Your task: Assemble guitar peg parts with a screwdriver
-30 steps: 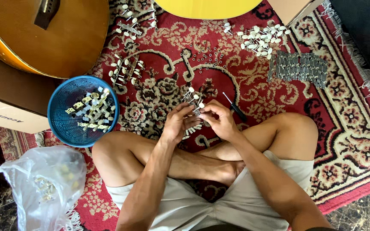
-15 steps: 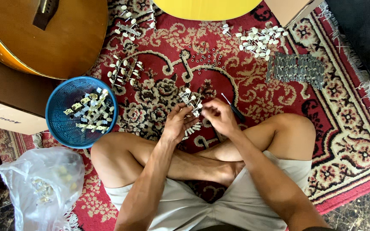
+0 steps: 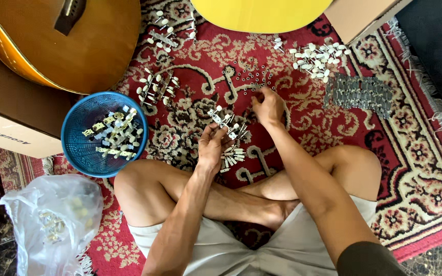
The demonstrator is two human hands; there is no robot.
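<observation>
I sit cross-legged on a red patterned rug [image 3: 415,168]. My left hand [image 3: 212,148] grips a guitar tuner strip [image 3: 226,121], a metal plate with white knobs, held just above the rug. A few more tuner strips [image 3: 233,156] lie on the rug under that hand. My right hand [image 3: 268,106] is stretched forward, fingers pinched down among small metal washers and screws [image 3: 254,79] scattered on the rug. Whether it holds one I cannot tell.
A blue basket [image 3: 80,148] with tuner parts stands at my left knee. Loose tuner sets [image 3: 157,87], white knobs [image 3: 318,56] and a row of metal plates [image 3: 359,92] lie on the rug. A brown guitar [image 3: 78,41], a yellow guitar body [image 3: 262,13], cardboard boxes [image 3: 6,122] and a plastic bag [image 3: 52,220] surround me.
My right hand has left the tuner strip and reached forward to the small washers. My left hand stays in place with the strip.
</observation>
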